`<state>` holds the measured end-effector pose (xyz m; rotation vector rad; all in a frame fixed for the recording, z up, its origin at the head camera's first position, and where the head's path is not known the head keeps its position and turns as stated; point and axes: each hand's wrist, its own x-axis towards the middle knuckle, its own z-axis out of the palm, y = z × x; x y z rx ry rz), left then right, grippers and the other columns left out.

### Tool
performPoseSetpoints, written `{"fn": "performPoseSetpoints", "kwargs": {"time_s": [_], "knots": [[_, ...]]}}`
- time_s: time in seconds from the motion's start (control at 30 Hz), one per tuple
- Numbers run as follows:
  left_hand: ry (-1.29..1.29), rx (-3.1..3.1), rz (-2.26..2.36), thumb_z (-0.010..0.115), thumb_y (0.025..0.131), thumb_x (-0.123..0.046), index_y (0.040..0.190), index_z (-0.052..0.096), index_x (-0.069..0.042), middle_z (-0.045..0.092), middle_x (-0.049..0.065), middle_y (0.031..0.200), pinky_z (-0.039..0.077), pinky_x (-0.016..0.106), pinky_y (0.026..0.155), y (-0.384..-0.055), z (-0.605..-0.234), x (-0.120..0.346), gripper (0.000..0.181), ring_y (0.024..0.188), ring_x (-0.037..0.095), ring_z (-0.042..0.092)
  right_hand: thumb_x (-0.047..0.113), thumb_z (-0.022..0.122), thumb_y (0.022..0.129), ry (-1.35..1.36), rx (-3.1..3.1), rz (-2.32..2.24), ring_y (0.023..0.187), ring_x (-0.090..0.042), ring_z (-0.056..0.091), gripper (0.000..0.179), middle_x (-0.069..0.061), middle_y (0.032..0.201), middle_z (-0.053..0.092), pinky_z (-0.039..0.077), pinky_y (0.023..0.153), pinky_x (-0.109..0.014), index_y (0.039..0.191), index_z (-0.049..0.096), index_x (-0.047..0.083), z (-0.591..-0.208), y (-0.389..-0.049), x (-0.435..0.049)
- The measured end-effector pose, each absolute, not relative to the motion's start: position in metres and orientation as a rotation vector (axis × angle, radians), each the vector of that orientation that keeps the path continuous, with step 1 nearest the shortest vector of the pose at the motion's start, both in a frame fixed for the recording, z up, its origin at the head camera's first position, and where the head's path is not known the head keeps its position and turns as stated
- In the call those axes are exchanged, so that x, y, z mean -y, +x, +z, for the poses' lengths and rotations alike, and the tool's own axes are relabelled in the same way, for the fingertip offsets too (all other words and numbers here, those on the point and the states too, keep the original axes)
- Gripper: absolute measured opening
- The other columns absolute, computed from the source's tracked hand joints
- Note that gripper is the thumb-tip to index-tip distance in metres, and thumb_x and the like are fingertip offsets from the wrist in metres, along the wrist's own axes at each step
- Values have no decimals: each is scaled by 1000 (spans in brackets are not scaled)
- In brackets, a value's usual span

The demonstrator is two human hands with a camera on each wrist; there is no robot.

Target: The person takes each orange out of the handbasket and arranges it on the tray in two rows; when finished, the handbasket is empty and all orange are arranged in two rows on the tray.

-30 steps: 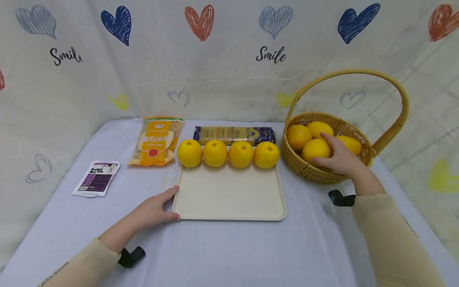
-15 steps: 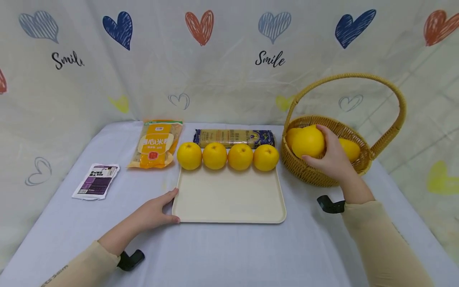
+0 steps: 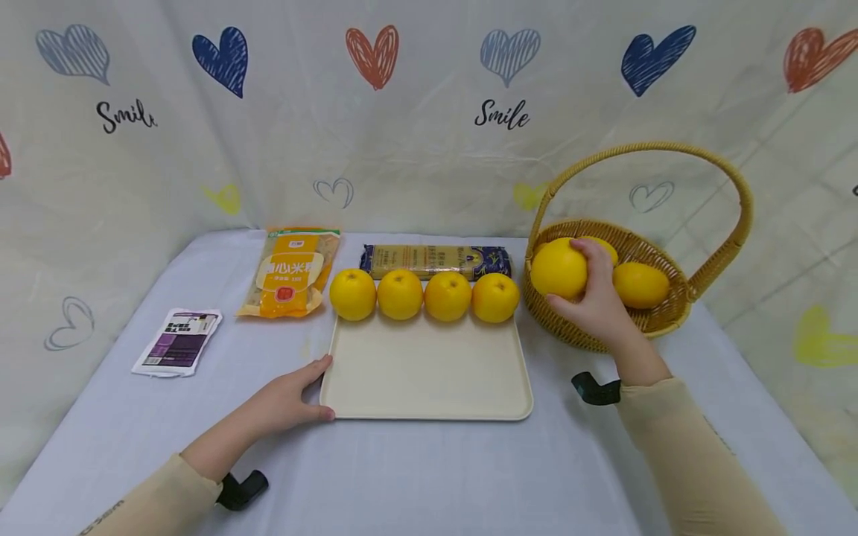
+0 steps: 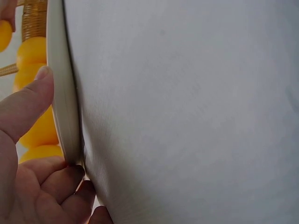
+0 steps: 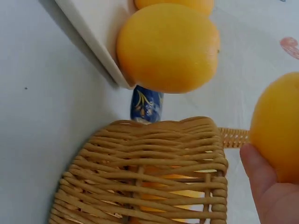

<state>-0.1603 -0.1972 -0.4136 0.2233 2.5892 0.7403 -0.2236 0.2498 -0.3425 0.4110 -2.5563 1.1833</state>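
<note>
My right hand [image 3: 599,305] grips a yellow-orange orange [image 3: 558,269] and holds it over the left rim of the wicker basket [image 3: 570,327]. In the right wrist view that orange [image 5: 282,126] shows at the right edge, with a finger [image 5: 259,172] against it. More fruit, including an orange [image 3: 640,285], lies inside the basket, partly hidden by my hand. My left hand [image 3: 288,398] holds the cream tray [image 3: 429,372] at its near left corner, thumb and fingers on the rim [image 4: 63,93]. Several oranges [image 3: 400,295] stand in a row along the tray's far edge.
Behind the row lies a long blue-and-gold packet [image 3: 436,260]. An orange-and-clear food bag [image 3: 290,274] is left of the tray, and a small purple-and-white packet [image 3: 177,342] farther left. The basket's tall handle [image 3: 733,179] arches above it. A heart-print cloth [image 3: 415,141] hangs behind.
My right hand has taken hold of an orange in the basket, lifted it and carried it left to the basket's rim. My left hand has stayed on the tray.
</note>
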Motion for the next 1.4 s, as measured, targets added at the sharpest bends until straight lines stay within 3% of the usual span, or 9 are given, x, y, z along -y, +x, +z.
{"fn": "performPoseSetpoints", "kwargs": {"time_s": [0.17, 0.27, 0.4, 0.6, 0.9, 1.13, 1.4], "knots": [[227, -2579, 737, 74, 66, -49, 144, 25, -16, 28, 9, 149, 26, 54, 107, -160, -414, 196, 98, 135, 33, 27, 14, 57, 88, 442, 2515, 1231, 125, -36, 22, 49, -21, 138, 22, 25, 97, -57, 129, 32, 4, -350, -221, -246], [222, -2583, 731, 74, 67, -49, 145, 25, -16, 28, 9, 149, 25, 54, 107, -160, -414, 196, 98, 135, 33, 27, 12, 52, 91, 455, 2507, 1286, 125, -36, 23, 40, -21, 138, 25, 25, 99, -56, 126, 35, 3, -350, -221, -241], [224, -2589, 723, 74, 67, -48, 145, 24, -16, 27, 10, 149, 25, 55, 107, -159, -412, 196, 97, 135, 34, 26, 9, 59, 86, 419, 2555, 1321, 121, -37, 30, 55, -19, 141, 25, 31, 96, -55, 134, 33, 8, -348, -221, -234], [225, -2587, 730, 74, 68, -48, 145, 24, -15, 27, 10, 149, 24, 55, 107, -158, -410, 196, 97, 136, 34, 25, 8, 63, 81, 421, 2569, 1380, 114, -34, 41, 82, -17, 142, 30, 35, 95, -49, 146, 12, 12, -344, -222, -221], [237, -2597, 725, 73, 66, -50, 145, 24, -15, 27, 10, 149, 24, 54, 108, -159, -413, 197, 99, 136, 34, 25, 12, 68, 78, 459, 2628, 1357, 109, -32, 45, 75, -16, 140, 34, 40, 91, -49, 140, 26, 10, -346, -222, -209], [235, -2596, 726, 73, 66, -51, 145, 24, -16, 27, 10, 149, 24, 55, 107, -160, -414, 197, 99, 136, 34, 25, 16, 74, 74, 486, 2626, 1374, 124, -32, 37, 92, -10, 146, 28, 30, 104, -54, 145, 16, 15, -347, -223, -195], [231, -2597, 714, 73, 67, -50, 145, 24, -16, 27, 10, 149, 25, 55, 107, -159, -413, 197, 98, 136, 34, 25, 13, 77, 71, 587, 2570, 1430, 123, -29, 35, 84, -10, 142, 26, 31, 104, -52, 138, 27, 16, -353, -226, -170]]}}
